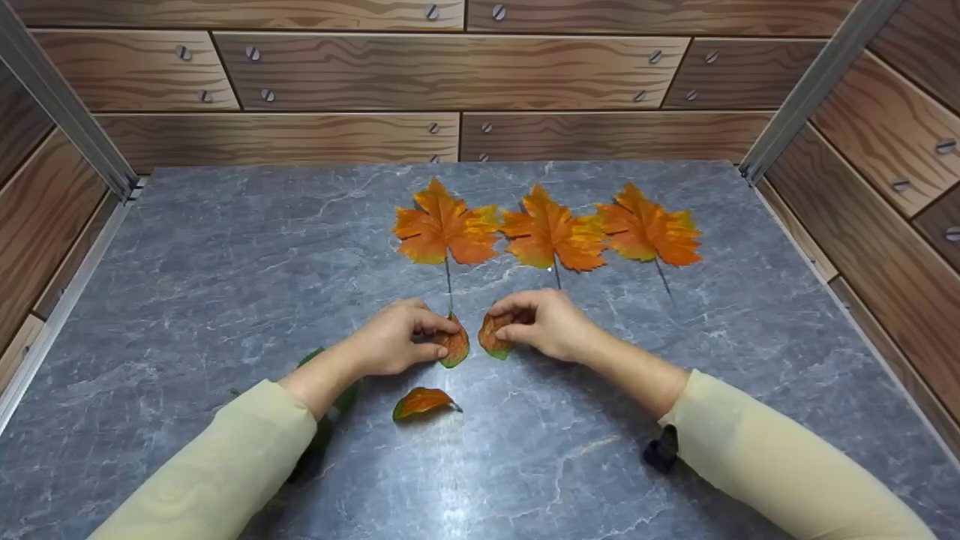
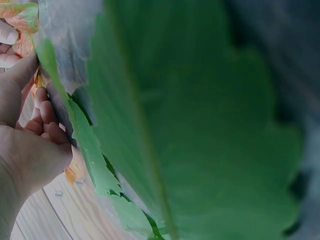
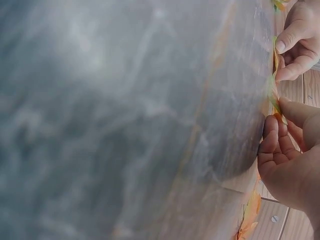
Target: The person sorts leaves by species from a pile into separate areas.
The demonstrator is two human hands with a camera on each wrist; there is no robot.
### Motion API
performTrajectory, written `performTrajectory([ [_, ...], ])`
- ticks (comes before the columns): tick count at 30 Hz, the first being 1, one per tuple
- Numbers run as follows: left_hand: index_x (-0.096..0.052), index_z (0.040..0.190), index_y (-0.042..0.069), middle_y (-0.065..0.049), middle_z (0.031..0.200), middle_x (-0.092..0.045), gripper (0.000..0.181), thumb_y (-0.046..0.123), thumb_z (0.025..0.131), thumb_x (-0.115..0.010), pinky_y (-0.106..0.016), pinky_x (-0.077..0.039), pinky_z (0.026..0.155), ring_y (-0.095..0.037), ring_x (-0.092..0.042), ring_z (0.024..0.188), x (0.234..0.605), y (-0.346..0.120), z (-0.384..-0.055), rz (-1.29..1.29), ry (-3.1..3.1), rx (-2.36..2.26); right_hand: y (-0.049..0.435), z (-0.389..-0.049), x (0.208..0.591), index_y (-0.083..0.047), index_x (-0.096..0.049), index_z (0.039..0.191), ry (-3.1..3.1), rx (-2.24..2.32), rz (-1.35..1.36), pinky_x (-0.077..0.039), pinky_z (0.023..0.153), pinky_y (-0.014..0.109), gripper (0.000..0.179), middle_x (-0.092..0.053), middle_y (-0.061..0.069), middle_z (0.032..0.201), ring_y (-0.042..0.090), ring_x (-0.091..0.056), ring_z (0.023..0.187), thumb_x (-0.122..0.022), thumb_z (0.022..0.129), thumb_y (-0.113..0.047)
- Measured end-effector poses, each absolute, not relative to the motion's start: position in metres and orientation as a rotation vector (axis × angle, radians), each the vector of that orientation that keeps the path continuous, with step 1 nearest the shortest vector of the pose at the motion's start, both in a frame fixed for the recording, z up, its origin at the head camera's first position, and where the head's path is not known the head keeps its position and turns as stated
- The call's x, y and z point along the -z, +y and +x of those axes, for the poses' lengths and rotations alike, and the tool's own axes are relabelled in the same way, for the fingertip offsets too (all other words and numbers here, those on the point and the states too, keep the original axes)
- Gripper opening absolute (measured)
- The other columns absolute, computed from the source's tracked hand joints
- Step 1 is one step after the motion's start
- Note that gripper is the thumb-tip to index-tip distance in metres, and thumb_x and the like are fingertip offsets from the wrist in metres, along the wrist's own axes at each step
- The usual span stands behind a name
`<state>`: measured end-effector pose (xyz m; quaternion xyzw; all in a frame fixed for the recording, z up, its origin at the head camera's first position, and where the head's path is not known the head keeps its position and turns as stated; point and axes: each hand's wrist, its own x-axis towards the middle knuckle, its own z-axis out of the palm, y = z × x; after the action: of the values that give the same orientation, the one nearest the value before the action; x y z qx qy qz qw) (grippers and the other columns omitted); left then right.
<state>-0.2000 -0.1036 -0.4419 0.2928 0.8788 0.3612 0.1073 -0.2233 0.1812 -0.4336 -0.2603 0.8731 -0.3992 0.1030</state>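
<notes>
Oval orange leaf with green edges point(image 1: 457, 347) sits pinched between thumb and fingers of my left hand point(image 1: 396, 337); my right hand point(image 1: 553, 326) pinches a matching orange-green oval leaf point(image 1: 490, 338) just beside it, midway between the left and right edges of the grey marbled surface point(image 1: 225, 247). I'd judge a light, level pinch best, steering clear of the thin dark stem point(image 1: 448, 279) pointing down from the far edge.
</notes>
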Motion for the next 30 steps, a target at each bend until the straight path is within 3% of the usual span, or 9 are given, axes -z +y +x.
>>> performTrajectory([
  [7, -0.079, 0.129, 0.012, -0.003, 0.104, -0.069, 0.03, 0.013, 0.099, -0.078, -0.036, -0.045, 0.079, -0.02, -0.054, 0.089, 0.4408, -0.1032, -0.1996, 0.868, 2.593, -1.062, 0.1815, -0.224, 0.4357, -0.008, -0.081, 0.118, 2.589, 1.143, -0.78, -0.056, 0.078, 0.031, 0.026, -0.079, 0.004, 0.106, 0.013, -0.068, 0.087, -0.084, 0.093, -0.012],
  [15, -0.079, 0.129, 0.012, -0.004, 0.103, -0.068, 0.03, 0.013, 0.099, -0.078, -0.036, -0.044, 0.079, -0.02, -0.054, 0.088, 0.4417, -0.1029, -0.1993, 0.859, 2.591, -1.064, 0.1833, -0.2264, 0.4352, -0.01, -0.082, 0.117, 2.639, 1.028, -0.809, -0.053, 0.072, 0.03, 0.025, -0.078, 0.001, 0.1, 0.01, -0.063, 0.078, -0.084, 0.093, -0.013],
  [30, -0.078, 0.13, 0.011, -0.003, 0.105, -0.068, 0.031, 0.012, 0.099, -0.078, -0.038, -0.047, 0.081, -0.022, -0.055, 0.091, 0.4417, -0.1024, -0.2017, 0.863, 2.575, -1.067, 0.1871, -0.2288, 0.4373, -0.015, -0.081, 0.121, 2.625, 0.983, -0.787, -0.051, 0.074, 0.031, 0.028, -0.073, 0.001, 0.108, 0.011, -0.06, 0.082, -0.085, 0.094, -0.018],
])
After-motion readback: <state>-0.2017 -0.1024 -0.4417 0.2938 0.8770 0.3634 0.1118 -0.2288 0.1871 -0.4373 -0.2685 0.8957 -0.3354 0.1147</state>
